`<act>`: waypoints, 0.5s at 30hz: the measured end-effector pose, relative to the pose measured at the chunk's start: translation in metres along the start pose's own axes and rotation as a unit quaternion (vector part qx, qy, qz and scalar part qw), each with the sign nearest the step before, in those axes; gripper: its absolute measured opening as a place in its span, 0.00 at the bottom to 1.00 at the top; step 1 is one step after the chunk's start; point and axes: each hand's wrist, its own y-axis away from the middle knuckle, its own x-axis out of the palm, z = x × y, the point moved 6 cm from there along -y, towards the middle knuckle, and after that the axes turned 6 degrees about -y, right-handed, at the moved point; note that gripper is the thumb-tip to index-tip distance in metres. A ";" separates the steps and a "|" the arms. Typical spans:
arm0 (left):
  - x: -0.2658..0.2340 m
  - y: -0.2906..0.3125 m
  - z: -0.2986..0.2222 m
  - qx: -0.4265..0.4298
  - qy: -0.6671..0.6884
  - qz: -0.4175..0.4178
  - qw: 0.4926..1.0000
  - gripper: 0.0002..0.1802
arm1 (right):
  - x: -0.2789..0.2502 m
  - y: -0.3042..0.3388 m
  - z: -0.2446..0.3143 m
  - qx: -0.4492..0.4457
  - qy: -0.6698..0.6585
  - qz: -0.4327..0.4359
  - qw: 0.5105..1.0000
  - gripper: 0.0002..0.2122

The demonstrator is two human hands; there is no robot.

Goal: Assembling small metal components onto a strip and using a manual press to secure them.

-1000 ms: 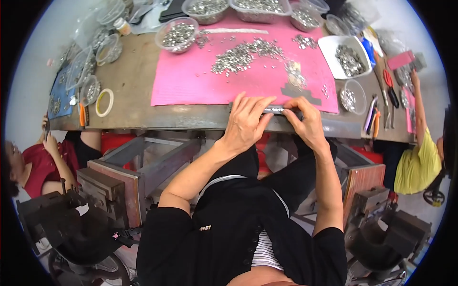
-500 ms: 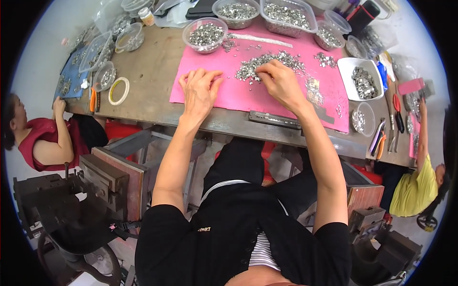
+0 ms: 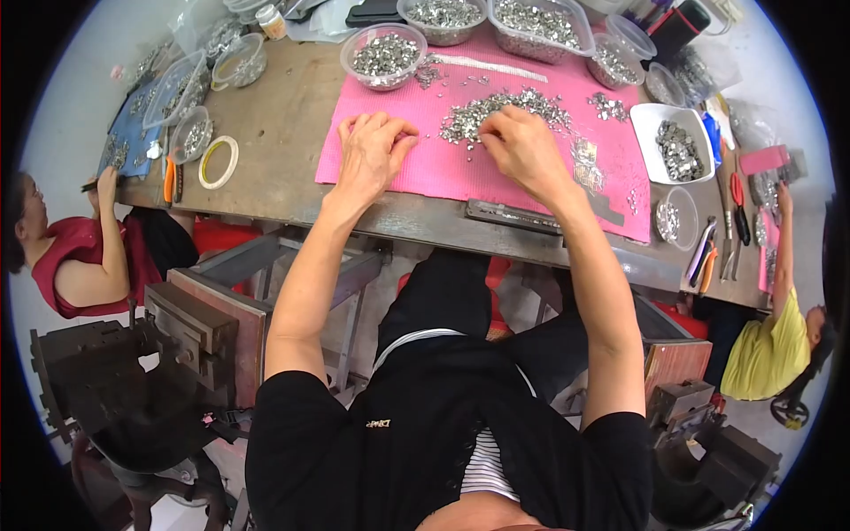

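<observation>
My left hand (image 3: 372,152) is over the left part of a pink ribbed mat (image 3: 434,173), its fingers curled and thumb and forefinger brought together. Whatever it may hold is too small to see. At the near side of a loose heap of small silvery metal pieces (image 3: 509,108), my right hand (image 3: 524,152) bends over with its fingertips pinched. Anything between them is hidden. A dark metal bar (image 3: 513,215) lies along the mat's near edge, just below the right hand. To the right of that hand lie some flat, shiny pieces (image 3: 586,164).
Behind the mat stand a round tub (image 3: 383,57) and a square tub (image 3: 542,31) of metal pieces. A white tray (image 3: 644,133) sits at right, near pliers (image 3: 706,252). A tape roll (image 3: 219,162) lies left. Co-workers sit at left (image 3: 93,265) and right (image 3: 770,354).
Both hands stay in nearly the same places, with the left thumb and forefinger drawn closer together. The co-worker at left now holds up a dark object in the hand.
</observation>
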 end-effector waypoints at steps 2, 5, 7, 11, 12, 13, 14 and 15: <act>0.002 -0.004 0.001 0.006 -0.009 0.006 1.000 0.06 | -0.021 0.014 0.003 0.025 0.050 0.055 0.997 0.04; 0.001 -0.005 -0.007 0.029 -0.033 -0.001 0.999 0.04 | -0.037 0.039 -0.002 0.032 0.127 0.086 0.988 0.04; -0.005 -0.004 -0.022 0.057 -0.035 -0.017 0.998 0.03 | -0.040 0.052 -0.007 0.035 0.145 0.082 0.985 0.05; 0.001 0.003 -0.034 0.076 -0.057 -0.012 0.995 0.03 | -0.033 0.065 -0.008 0.031 0.093 0.084 0.992 0.05; -0.003 0.003 -0.030 0.053 -0.019 -0.024 0.998 0.03 | -0.032 0.067 -0.008 0.037 0.079 0.077 0.993 0.05; -0.008 0.003 -0.025 0.030 0.017 -0.038 0.999 0.03 | -0.031 0.067 -0.008 0.042 0.065 0.070 0.995 0.05; -0.014 0.002 -0.019 0.003 0.030 -0.044 0.999 0.02 | -0.033 0.069 -0.010 0.060 0.059 0.075 0.994 0.05; -0.015 0.002 -0.014 0.002 0.025 -0.046 0.999 0.02 | -0.035 0.071 -0.008 0.056 0.056 0.074 0.994 0.05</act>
